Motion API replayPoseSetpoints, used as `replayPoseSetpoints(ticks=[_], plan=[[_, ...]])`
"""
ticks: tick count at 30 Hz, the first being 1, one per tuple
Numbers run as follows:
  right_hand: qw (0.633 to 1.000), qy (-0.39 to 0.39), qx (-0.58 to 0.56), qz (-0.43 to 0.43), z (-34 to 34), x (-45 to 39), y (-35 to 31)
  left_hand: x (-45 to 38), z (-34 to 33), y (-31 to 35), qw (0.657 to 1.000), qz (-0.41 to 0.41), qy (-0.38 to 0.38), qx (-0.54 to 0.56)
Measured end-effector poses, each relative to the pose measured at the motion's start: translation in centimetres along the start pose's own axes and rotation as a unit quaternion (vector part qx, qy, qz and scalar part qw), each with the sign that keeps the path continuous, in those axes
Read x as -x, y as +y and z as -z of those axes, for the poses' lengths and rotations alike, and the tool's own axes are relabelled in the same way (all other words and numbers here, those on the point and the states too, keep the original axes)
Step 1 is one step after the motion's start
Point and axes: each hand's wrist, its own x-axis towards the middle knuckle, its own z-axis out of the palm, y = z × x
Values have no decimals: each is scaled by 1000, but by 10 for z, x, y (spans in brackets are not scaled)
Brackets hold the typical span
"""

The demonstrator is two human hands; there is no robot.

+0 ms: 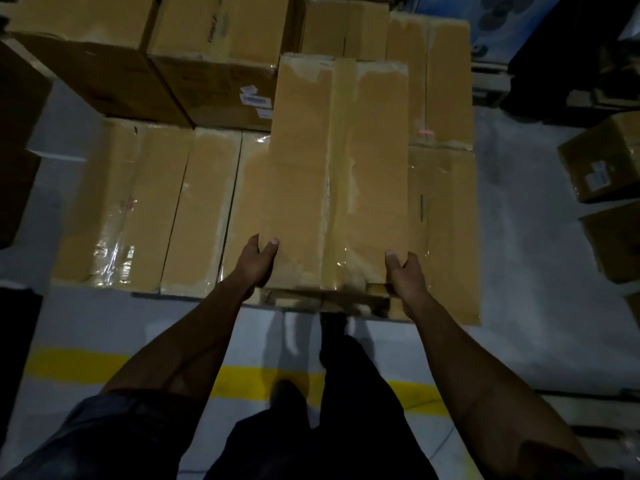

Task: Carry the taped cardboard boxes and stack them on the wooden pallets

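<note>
Left hand (258,263) and right hand (403,271) gripping the taped box (339,174) at frame centre, over stacked boxes (145,209); near-end hold only, far end could tip or slide.

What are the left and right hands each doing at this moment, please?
Left hand: grips the near left corner of the long taped box, thumb on top.
Right hand: grips the same box's near right corner, thumb on top.

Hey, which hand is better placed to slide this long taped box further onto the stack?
Neither clearly: the left hand and right hand grip the near corners of the long taped box evenly, thumbs on top. The push probably needs both.
</note>
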Motion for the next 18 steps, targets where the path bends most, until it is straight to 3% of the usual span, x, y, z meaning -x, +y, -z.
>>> replayPoseSetpoints(ticks=[9,14,18], plan=[[989,-33,-129,-59,-1,13,30,17,-4,-27,994,25,-2,107],[958,-92,-255,-98,-3,12,44,21,-13,-34,974,34,-19,224],[936,-94,-326,-90,-11,8,54,18,-16,-39,965,9,-10,260]])
